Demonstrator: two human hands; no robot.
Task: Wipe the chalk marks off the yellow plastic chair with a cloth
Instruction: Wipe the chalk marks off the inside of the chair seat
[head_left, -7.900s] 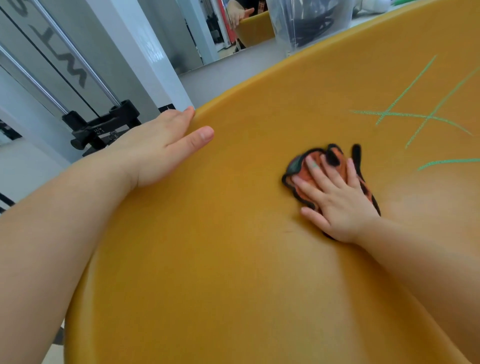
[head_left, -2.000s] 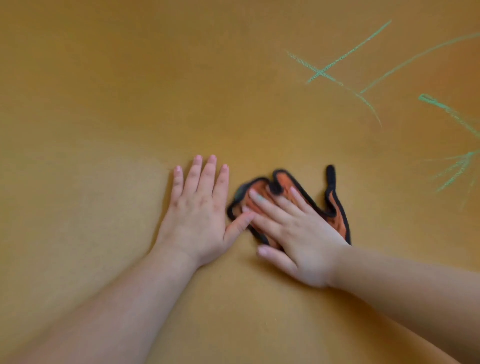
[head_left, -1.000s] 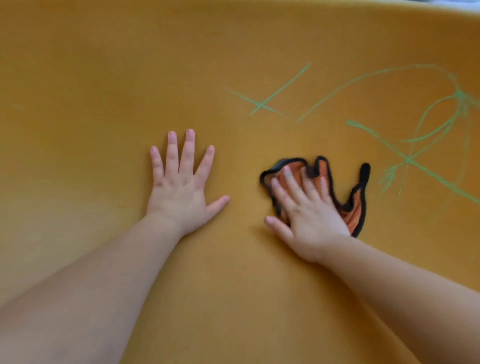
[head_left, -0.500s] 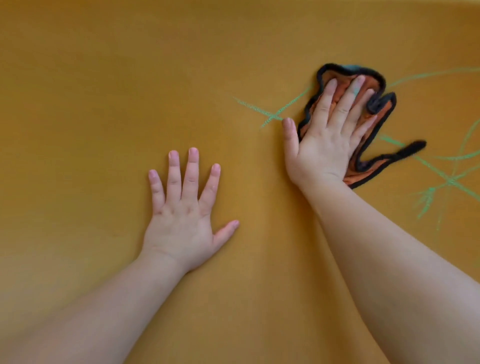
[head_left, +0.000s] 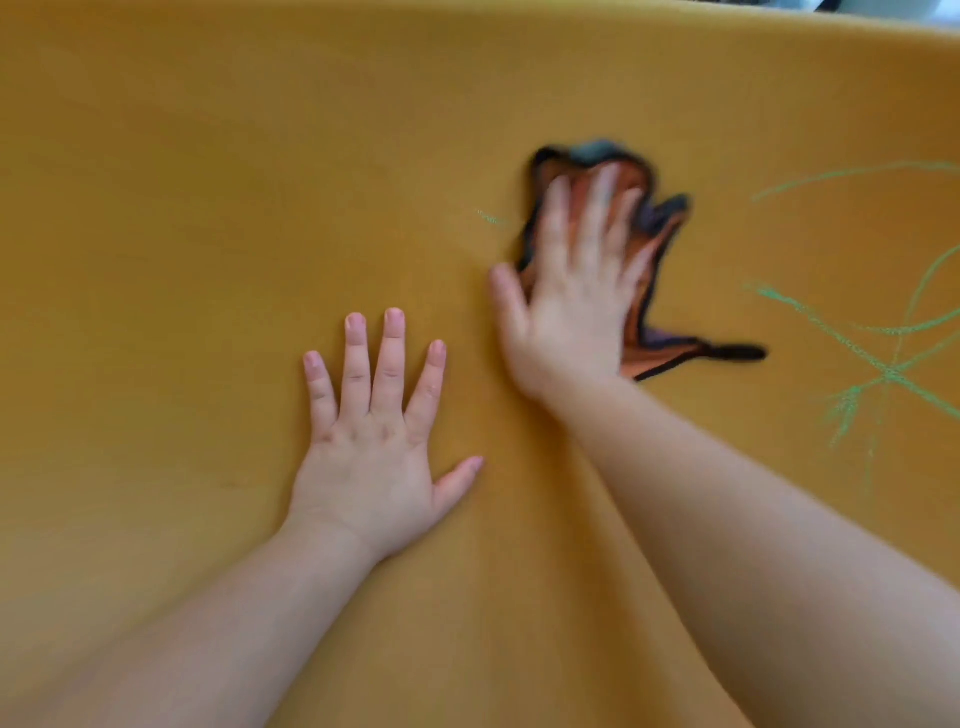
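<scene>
The yellow plastic chair (head_left: 208, 208) fills the whole view. My left hand (head_left: 376, 441) lies flat on it with fingers spread. To its right, my right hand (head_left: 576, 291), blurred by motion, presses an orange cloth with black edging (head_left: 654, 343) against the surface with straight fingers. Green chalk marks (head_left: 883, 369) cross the chair at the right, and a short faint green stub (head_left: 488, 217) sits just left of the cloth.
The chair's top edge (head_left: 779, 18) runs along the upper right, with a sliver of pale background beyond it.
My right hand has slid the cloth leftward over the crossed chalk lines, which are now mostly gone, leaving only a short stub. My left hand stays put.
</scene>
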